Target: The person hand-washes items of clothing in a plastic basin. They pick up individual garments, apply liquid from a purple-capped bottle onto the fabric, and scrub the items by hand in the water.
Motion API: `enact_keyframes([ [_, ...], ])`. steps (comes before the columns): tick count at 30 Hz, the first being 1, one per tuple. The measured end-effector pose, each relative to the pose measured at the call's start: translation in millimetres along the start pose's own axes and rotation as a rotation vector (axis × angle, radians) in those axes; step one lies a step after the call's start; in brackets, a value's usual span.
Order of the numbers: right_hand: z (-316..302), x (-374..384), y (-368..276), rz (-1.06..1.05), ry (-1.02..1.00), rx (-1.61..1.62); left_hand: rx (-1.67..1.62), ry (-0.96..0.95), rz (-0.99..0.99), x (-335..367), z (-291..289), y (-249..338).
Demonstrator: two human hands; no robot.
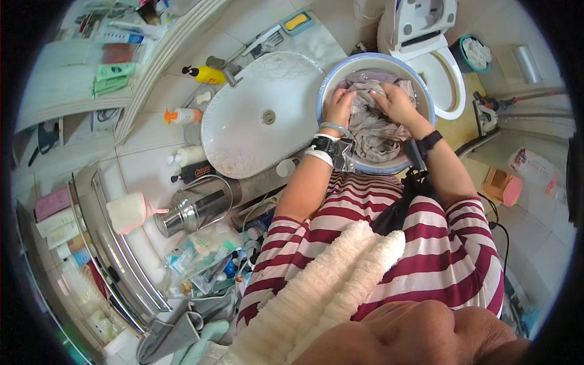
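A round white basin with a blue rim (377,59) stands in front of me, with crumpled greyish-beige cloth (378,135) inside it. My left hand (339,111) reaches in at the basin's left side, its fingers closed on a bunch of the cloth. On the other side my right hand (395,104) grips the same cloth, thumb and fingers bent round a fold. Only a short gap parts the two hands. Parts of the fingertips are hidden in the folds. Some mauve fabric (370,75) shows at the basin's far side.
Left of the basin is a white oval sink (249,131), with a yellow pump bottle (208,75) and an orange-topped bottle (182,115) beside it. A toilet (450,91) with raised lid and a small waste bin (465,61) are at the far right. A steel flask (194,210) lies nearer left.
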State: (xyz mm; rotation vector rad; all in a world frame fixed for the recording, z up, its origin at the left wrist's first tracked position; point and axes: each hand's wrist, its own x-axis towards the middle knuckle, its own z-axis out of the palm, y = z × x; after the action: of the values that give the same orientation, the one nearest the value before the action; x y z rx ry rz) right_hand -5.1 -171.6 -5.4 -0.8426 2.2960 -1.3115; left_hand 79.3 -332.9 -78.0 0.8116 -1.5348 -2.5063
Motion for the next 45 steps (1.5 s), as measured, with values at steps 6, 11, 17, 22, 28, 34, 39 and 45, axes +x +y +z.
enact_keyframes([
  [6, 18, -37, -22, -0.508, -0.075, -0.368, -0.571, -0.255, -0.184, -33, 39, 10],
  [11, 16, -7, 29, -0.16, 0.139, -0.407, -0.364, -0.253, -0.284, -40, 47, -13],
  [17, 24, -22, -9, -0.229, -0.066, -0.489, -0.468, -0.178, -0.41, -31, 33, -3],
  [22, 4, 0, 33, 0.048, 0.078, -0.573, 0.274, -0.244, -0.107, -35, 34, -2],
  [28, -13, -41, 23, -0.092, -0.148, -0.754, 1.442, -0.192, 0.364, -61, 29, 20],
  [34, 2, -26, 28, 0.07, -0.311, -0.779, 1.76, -0.331, 0.053, -47, 38, 10],
  [39, 23, 14, 76, 0.23, -0.386, -0.817, 1.742, -0.333, -0.093, -22, 48, 15],
  [45, 12, 10, 107, 0.124, -0.131, -0.217, 1.082, -0.27, 0.272, -12, 3, -3],
])
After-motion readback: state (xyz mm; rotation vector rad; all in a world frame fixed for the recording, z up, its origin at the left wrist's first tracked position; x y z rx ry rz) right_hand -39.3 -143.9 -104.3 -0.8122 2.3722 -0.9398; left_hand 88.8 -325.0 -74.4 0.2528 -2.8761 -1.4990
